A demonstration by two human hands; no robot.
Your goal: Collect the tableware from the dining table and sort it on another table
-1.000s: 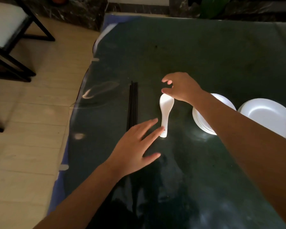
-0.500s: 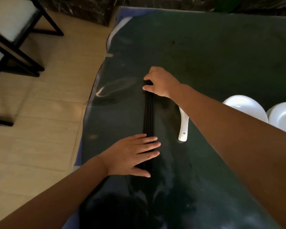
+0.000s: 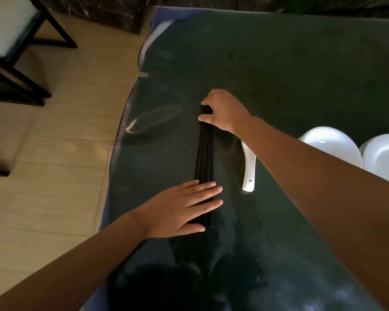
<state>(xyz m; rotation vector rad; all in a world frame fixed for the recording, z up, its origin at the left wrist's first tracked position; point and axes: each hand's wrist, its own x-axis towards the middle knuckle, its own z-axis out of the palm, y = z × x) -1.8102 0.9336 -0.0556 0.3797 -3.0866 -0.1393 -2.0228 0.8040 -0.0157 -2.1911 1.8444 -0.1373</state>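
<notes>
A bundle of several black chopsticks (image 3: 204,153) lies lengthwise on the dark green table (image 3: 290,75). My left hand (image 3: 184,207) rests flat on the near ends with straight fingers. My right hand (image 3: 222,111) curls its fingers and thumb round the far ends. A white ceramic spoon (image 3: 249,169) lies just right of the chopsticks, its bowl hidden under my right forearm. Two stacks of white tableware sit at the right edge: a stack of plates (image 3: 332,144) and a stack of bowls (image 3: 386,158).
The table's left edge (image 3: 126,113) runs along a light tiled floor (image 3: 54,142). A black-framed chair with a white seat (image 3: 7,30) stands at the upper left. A dark marble wall base (image 3: 99,10) lies beyond the table.
My right hand left the white spoon and moved left onto the far ends of the chopsticks. My left hand shifted from beside the spoon handle to lie flat on the near ends.
</notes>
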